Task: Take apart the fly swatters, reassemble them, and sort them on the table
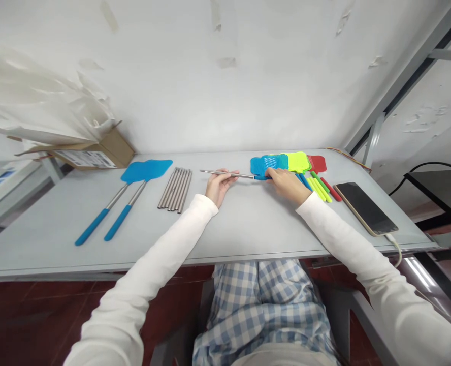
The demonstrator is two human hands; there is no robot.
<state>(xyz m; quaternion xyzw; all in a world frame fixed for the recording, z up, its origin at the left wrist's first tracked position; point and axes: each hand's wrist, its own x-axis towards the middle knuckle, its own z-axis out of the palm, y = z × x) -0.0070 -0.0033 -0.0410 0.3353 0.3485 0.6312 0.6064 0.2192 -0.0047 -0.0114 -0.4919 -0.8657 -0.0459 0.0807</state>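
My left hand is closed around a thin metal rod held nearly level above the table. At the rod's right end sits a blue handle grip, pinched by my right hand, which covers part of it. Just behind my right hand lie blue mesh fly swatter heads, with yellow-green heads and red heads beside them. To its right are loose handle grips in blue, yellow, green and red.
Several metal tubes lie left of my left hand. Farther left are two blue fly swatters with blue handles. A cardboard box stands at the back left. On the right a phone lies with a cable plugged in.
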